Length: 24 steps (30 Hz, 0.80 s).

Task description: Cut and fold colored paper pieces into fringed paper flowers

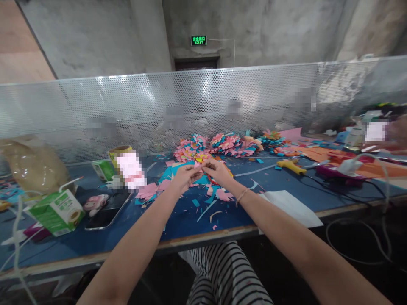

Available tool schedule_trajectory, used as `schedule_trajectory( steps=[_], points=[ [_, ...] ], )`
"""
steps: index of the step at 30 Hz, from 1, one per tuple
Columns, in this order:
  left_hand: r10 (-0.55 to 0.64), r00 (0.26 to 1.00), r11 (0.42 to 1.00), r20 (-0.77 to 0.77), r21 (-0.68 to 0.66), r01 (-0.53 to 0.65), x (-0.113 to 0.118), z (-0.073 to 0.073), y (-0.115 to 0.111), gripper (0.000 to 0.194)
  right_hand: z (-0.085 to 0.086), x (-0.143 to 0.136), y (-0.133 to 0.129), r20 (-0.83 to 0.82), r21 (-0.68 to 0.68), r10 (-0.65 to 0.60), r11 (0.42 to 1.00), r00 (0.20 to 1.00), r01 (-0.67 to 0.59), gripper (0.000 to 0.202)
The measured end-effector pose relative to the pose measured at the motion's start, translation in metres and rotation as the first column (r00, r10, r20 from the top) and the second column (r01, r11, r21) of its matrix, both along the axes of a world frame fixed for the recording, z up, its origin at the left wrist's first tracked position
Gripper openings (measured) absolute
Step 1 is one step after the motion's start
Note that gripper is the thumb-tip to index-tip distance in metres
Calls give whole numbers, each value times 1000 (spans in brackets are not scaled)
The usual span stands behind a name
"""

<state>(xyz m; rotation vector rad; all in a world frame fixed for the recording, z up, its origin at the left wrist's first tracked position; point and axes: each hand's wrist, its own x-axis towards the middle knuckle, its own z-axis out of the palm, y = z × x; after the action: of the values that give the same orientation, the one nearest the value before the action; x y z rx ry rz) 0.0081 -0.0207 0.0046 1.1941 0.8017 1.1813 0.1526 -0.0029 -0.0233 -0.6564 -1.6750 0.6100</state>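
Observation:
Over the middle of the table, my left hand (pixel 186 177) and my right hand (pixel 219 171) meet at the fingertips. Both are closed in a pinch on a small pink paper piece (pixel 197 164), mostly hidden by the fingers. Just beyond them lies a heap of pink, blue and yellow paper flowers (pixel 227 144). Loose pink paper pieces (pixel 152 190) and blue scraps are scattered around and below my hands. Part of a round red and yellow item (pixel 213 181) shows beneath my right hand.
A yellow glue gun (pixel 291 166) with a black cord lies to the right, near orange paper sheets (pixel 333 153) and a white sheet (pixel 291 207). Leftward are a phone (pixel 110 210), a green drink carton (pixel 59 213) and a bulging plastic bag (pixel 36 163). A perforated metal screen (pixel 190 91) stands behind.

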Motion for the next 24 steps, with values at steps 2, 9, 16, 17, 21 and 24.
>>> schedule_trajectory(
  steps=[2, 9, 16, 17, 21, 24],
  points=[
    [-4, 1000, 1000, 2, -1, 4, 0, -1, 1, 18, 0, 0, -1, 21, 19, -35, 999, 999, 35, 9],
    [25, 1000, 999, -19, 29, -24, 0, -2, 4, 18, 1, 1, -1, -2, -27, -20, 999, 1000, 19, 13],
    [37, 999, 999, -13, 13, -37, 0, -1, 3, 16, 0, 1, 0, 10, -13, -35, 999, 999, 35, 13],
    [40, 999, 999, -16, 13, -40, 0, -1, 3, 15, 0, 1, 0, 9, -12, -31, 999, 999, 31, 13],
    [39, 999, 999, -23, 15, -38, 0, 0, 2, 15, 0, 0, -1, 3, -6, -41, 999, 999, 41, 14],
    [38, 999, 999, -20, 17, -38, 1, 0, 2, 15, 0, 0, -1, -11, -20, -24, 1000, 1000, 24, 16]
  ],
)
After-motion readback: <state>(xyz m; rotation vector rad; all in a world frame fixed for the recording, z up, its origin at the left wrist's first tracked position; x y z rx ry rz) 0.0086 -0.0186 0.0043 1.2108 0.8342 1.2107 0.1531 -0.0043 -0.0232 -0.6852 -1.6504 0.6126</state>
